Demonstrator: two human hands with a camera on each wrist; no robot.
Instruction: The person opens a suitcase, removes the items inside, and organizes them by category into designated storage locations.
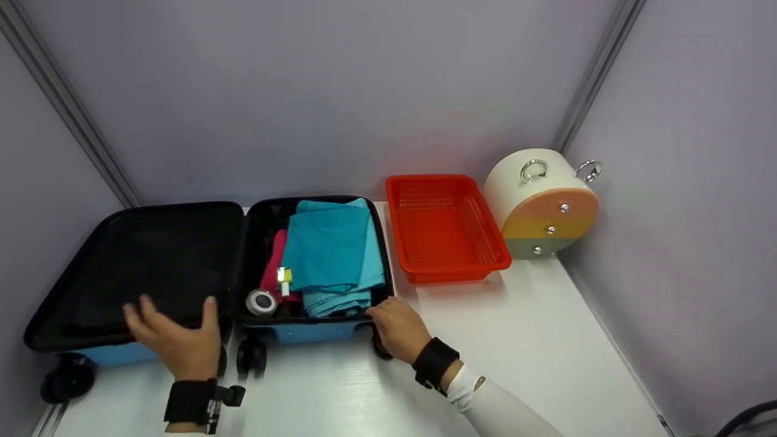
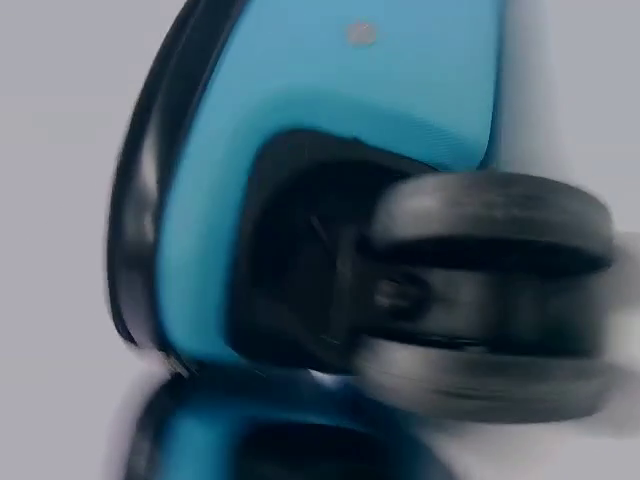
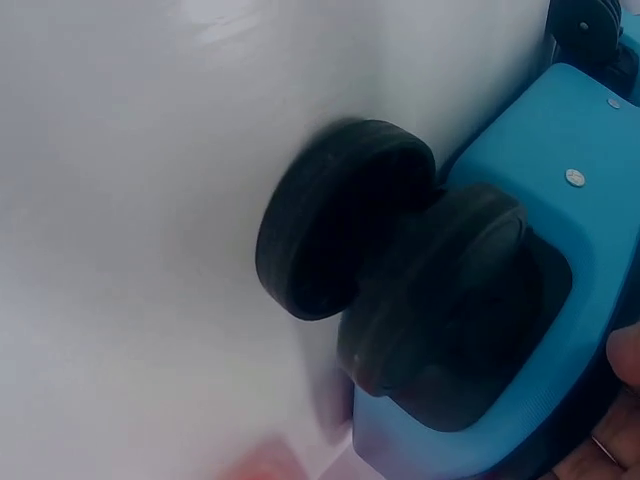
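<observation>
A small blue suitcase [image 1: 303,332] lies open on the white table [image 1: 534,340]. Its black-lined left half [image 1: 164,261] holds nothing. The right half holds a folded teal cloth [image 1: 331,249], a pink cloth [image 1: 274,267], a round silver item [image 1: 261,301] and a small yellow-and-white item [image 1: 283,279]. My left hand [image 1: 173,331] rests with spread fingers on the left half's near rim. My right hand [image 1: 388,321] grips the right half's near right corner, above a black wheel [image 3: 340,220]; a fingertip [image 3: 625,355] shows beside the blue shell [image 3: 560,200]. The left wrist view shows, blurred, blue shell [image 2: 330,120] and another wheel [image 2: 480,290].
An orange mesh basket [image 1: 443,227] stands just right of the suitcase. Further right, against the wall, sits a round cream box [image 1: 540,203] with a coloured face and metal rings. Grey walls close in the table at the back and on both sides.
</observation>
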